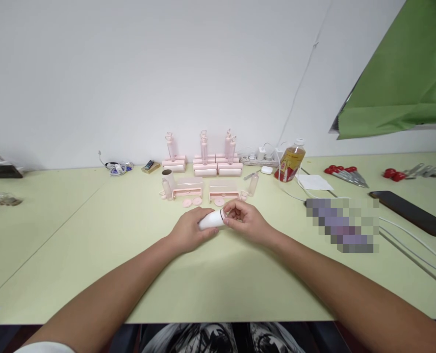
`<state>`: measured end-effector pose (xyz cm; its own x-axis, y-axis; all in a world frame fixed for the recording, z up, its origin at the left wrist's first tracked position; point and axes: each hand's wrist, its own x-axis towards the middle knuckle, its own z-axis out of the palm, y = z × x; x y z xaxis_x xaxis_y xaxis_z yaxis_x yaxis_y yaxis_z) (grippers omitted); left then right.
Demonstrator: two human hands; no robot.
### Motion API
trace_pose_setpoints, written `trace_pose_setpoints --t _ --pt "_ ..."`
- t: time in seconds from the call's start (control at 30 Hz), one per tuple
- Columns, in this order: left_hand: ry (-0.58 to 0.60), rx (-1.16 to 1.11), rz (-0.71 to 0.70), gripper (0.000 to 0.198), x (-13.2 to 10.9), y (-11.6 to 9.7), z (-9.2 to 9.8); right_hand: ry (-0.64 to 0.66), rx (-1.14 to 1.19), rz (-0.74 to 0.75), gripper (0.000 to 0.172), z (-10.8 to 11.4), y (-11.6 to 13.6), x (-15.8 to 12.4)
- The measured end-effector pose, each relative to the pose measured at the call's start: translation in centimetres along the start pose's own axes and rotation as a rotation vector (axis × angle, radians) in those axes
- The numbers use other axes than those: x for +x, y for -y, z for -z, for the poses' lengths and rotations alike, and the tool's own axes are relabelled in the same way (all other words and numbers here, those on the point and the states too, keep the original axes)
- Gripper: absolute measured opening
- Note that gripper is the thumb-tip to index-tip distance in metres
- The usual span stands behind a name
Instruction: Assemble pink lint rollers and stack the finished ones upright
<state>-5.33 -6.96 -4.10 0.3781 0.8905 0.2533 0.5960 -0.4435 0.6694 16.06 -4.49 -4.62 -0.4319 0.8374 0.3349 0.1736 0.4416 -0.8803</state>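
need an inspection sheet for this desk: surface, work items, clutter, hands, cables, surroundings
surface: pale yellow-green tabletop, seams visible
job's things: white roll in hand; standing roll with brown core, open pink cases and pink discs beyond the hands
clutter: bottle with white cap, red-handled tools, white paper, black phone; one pixelated patch cannot be read
left hand: wrapped around the white roll
right hand: fingers at the roll's dark-ringed end; grip unclear
cables: coiled white cable at back left; others run across the right side
surroundings: white wall behind, green sheet upper right
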Motion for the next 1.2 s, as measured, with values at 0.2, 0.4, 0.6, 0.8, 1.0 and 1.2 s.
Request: trace_pose_setpoints --t 0.2,0.4,0.6,0.8,1.0,1.2 --pt "-0.008 -0.004 -0.021 0.040 0.0 0.1 -0.1 -0.006 -0.055 0.098 0.013 -0.1 0.2 -0.1" --pt "-0.085 -0.058 0.002 0.040 0.2 0.1 0.0 -0.309 -0.115 0.256 0.025 -0.1 0.9 -0.7" --pt "-0.136 -0.108 -0.009 0.038 0.1 -0.1 0.0 -0.045 -0.248 0.181 0.047 -0.8 2.6 -1.6" --pt "-0.136 -0.117 0.021 0.039 0.0 -0.3 0.2 -0.241 -0.967 -0.155 0.040 3.9 3.9 -0.5" --pt "-0.106 -0.111 0.044 0.038 -0.1 -0.3 0.2 -0.172 -1.125 -0.848 0.043 11.0 0.3 1.0" --pt "-0.091 -0.120 0.042 0.038 -0.1 -0.5 0.3 -0.190 -1.078 -0.996 0.046 14.3 -2.0 1.3"
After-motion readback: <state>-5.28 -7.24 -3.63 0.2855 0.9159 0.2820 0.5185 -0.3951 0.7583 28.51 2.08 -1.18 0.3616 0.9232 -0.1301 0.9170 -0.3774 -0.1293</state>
